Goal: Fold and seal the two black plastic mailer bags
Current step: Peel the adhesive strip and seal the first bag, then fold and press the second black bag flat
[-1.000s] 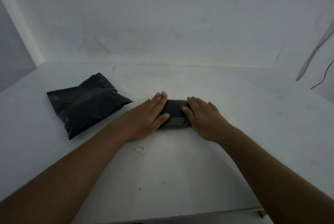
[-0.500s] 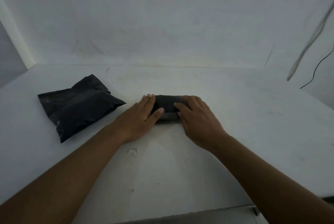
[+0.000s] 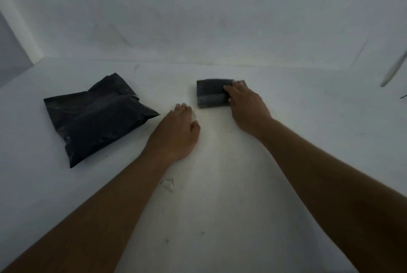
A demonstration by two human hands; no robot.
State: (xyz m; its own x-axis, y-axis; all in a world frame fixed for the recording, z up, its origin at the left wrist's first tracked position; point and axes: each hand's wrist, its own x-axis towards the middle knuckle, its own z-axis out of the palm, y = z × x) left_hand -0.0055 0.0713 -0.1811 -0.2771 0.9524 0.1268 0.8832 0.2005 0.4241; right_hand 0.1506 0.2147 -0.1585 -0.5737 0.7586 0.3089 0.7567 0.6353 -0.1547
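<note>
— Which way is the small one lying?

— The folded mailer (image 3: 212,93) is lying flat on the white table (image 3: 253,195), a little beyond the middle. Its long axis is running left to right, about parallel to the far wall (image 3: 198,19). A paler band is running along the long edge nearest me.

— And your hands?

— My right hand (image 3: 246,105) is resting palm down over the packet's right end. The fingers are lying straight across the top and the thumb is sitting against the near edge, so I am pressing rather than gripping. My left hand (image 3: 176,134) is resting on the bare table just left of the packet, not touching it. Its fingers are loosely bent with the tips tucked down. A small white scrap (image 3: 194,115) is showing at those tips, and I cannot tell whether I am pinching it.

— Where is the other bag?

— The larger black mailer (image 3: 94,116) is sitting well to the left, puffy and wrinkled. It is lying skewed, with its right-hand corner pointing toward my left hand and another corner pointing toward the wall.

— Is anything getting in the way?

— A crumpled white strip (image 3: 167,184) is lying beside my left forearm, nearer to me than the hand. A pale rod (image 3: 394,70) is slanting at the far right edge, well apart from both bags. Between the two bags, only my left hand and that scrap are sitting.
</note>
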